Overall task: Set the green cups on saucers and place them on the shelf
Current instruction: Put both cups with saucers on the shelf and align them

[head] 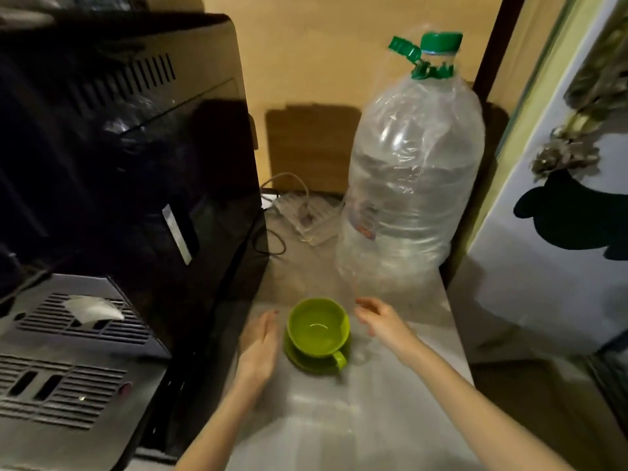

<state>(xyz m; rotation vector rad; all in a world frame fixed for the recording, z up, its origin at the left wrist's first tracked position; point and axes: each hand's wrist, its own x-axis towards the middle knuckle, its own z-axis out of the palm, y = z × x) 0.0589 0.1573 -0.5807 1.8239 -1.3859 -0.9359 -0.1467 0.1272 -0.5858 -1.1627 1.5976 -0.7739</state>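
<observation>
A green cup [317, 326] stands upright on a green saucer [307, 363], its handle pointing toward me and to the right. Both rest on a pale shelf surface [339, 419]. My left hand [260, 345] hovers just left of the cup, fingers straight and apart, palm facing it. My right hand [382, 321] is just right of the cup, fingers loosely spread. Neither hand touches the cup or saucer.
A black coffee machine [119, 164] with a grey drip tray [68, 351] fills the left side. A large clear water bottle [411, 185] with a green cap stands behind the cup. A white power strip [306, 215] with cables lies at the back. A white fridge door [560, 249] is on the right.
</observation>
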